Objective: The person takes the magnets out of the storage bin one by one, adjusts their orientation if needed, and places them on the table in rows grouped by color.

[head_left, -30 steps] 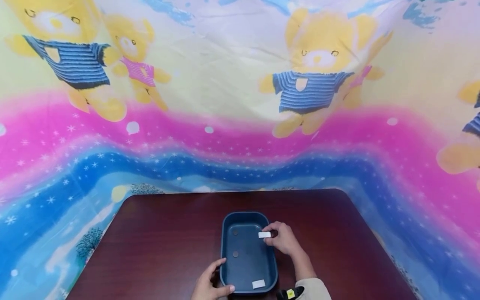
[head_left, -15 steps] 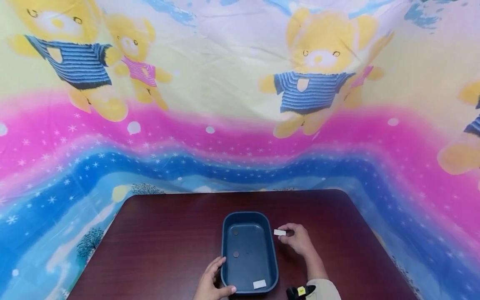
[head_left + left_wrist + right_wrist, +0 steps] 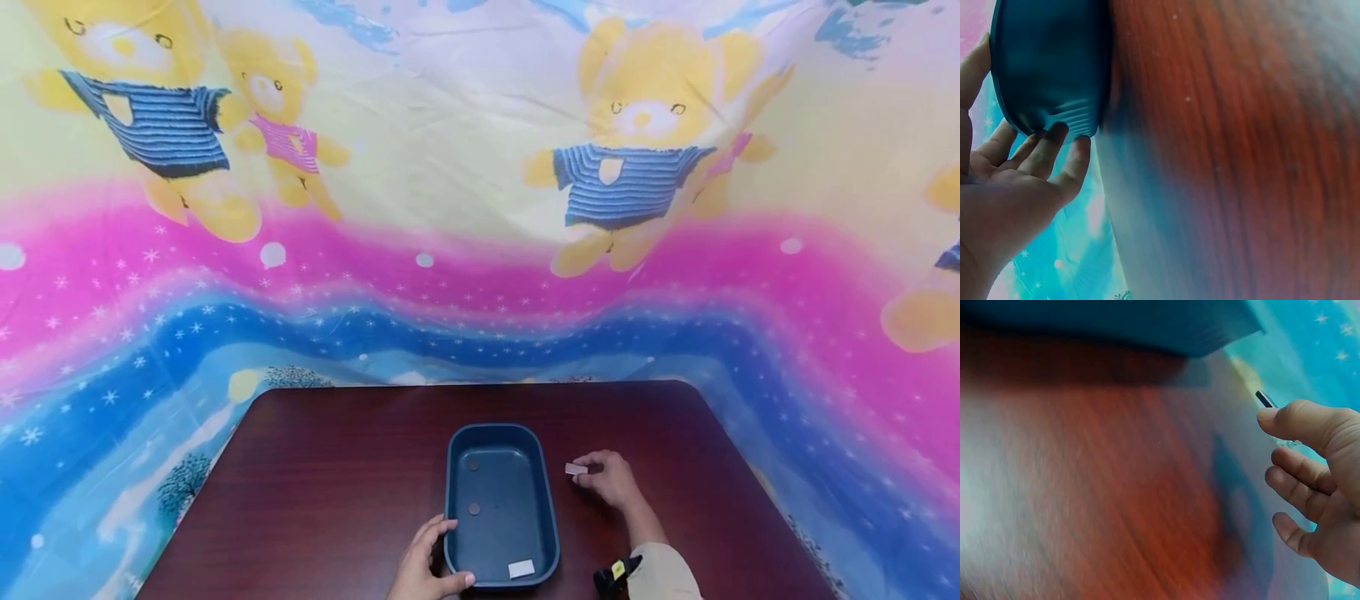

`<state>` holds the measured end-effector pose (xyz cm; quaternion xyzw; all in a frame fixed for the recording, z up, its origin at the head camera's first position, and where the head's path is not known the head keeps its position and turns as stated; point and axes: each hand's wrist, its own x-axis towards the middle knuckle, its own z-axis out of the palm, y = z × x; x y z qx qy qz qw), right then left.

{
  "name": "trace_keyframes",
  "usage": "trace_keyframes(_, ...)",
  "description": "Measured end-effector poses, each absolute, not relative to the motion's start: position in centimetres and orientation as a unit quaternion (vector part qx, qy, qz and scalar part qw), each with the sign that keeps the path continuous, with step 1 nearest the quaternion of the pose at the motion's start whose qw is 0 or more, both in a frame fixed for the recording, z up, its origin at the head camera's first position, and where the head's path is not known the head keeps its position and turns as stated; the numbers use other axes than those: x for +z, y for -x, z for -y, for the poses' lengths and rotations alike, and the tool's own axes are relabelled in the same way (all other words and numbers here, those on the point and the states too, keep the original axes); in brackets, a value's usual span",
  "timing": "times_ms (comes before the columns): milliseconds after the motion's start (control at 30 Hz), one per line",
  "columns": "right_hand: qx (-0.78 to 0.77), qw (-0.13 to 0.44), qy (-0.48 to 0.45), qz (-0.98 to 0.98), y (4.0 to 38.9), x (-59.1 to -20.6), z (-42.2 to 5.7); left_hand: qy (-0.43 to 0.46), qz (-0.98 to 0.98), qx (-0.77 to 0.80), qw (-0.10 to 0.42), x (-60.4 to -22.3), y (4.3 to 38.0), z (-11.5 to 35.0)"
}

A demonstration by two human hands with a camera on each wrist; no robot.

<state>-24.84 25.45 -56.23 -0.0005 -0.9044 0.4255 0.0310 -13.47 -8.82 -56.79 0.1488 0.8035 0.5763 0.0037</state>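
Note:
A dark blue rectangular tray stands on the table. My left hand holds its near left corner, thumb at the near end and fingers along the left wall; in the left wrist view the fingertips press its ribbed outside. To the right of the tray, apart from it, my right hand pinches a small white rectangular tile between thumb and fingers. Only a thin dark edge of that tile shows in the right wrist view. Inside the tray lie a similar white tile and two brownish coin-like discs.
The dark red wooden table extends on both sides of the tray. Behind it hangs a bright cloth printed with bears. A black strap with a yellow tag sits at the right wrist, by a beige sleeve.
My right hand has carried the white tile from above the tray's right rim out to the right, over the table. The left hand keeps its place on the tray.

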Motion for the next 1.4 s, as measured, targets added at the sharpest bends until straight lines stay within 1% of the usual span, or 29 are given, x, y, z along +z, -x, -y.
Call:
trace_keyframes(133,0.411,0.021,-0.009,0.911,25.2,-56.6,-25.8,-0.164,-0.826,0.539,-0.020,-56.7,13.5,9.0)
trace_keyframes(300,0.433,-0.006,-0.004,0.901,25.5,-57.3,-26.1,-0.165,-0.830,0.533,-0.010,-56.6,13.4,9.1)
trace_keyframes(433,0.432,-0.016,0.001,0.902,26.0,-57.6,-26.2,-0.164,-0.825,0.541,-0.015,-56.8,13.6,9.1)
trace_keyframes(633,0.408,-0.029,-0.017,0.912,26.4,-57.5,-26.1,-0.153,-0.812,0.564,0.009,-56.6,13.6,9.0)
trace_keyframes(700,0.399,-0.033,-0.026,0.916,26.5,-57.5,-26.1,-0.149,-0.815,0.559,0.010,-56.5,13.6,9.0)
trace_keyframes(767,0.389,-0.034,-0.038,0.920,26.6,-57.6,-26.1,-0.146,-0.820,0.554,0.009,-56.5,13.6,9.0)
trace_keyframes(1033,0.386,-0.037,-0.071,0.919,26.4,-57.8,-26.1,-0.125,-0.808,0.575,0.039,-56.9,13.4,8.8)
trace_keyframes(1400,0.387,-0.034,-0.058,0.919,26.2,-57.6,-26.2,-0.118,-0.818,0.562,0.042,-56.6,13.4,8.8)
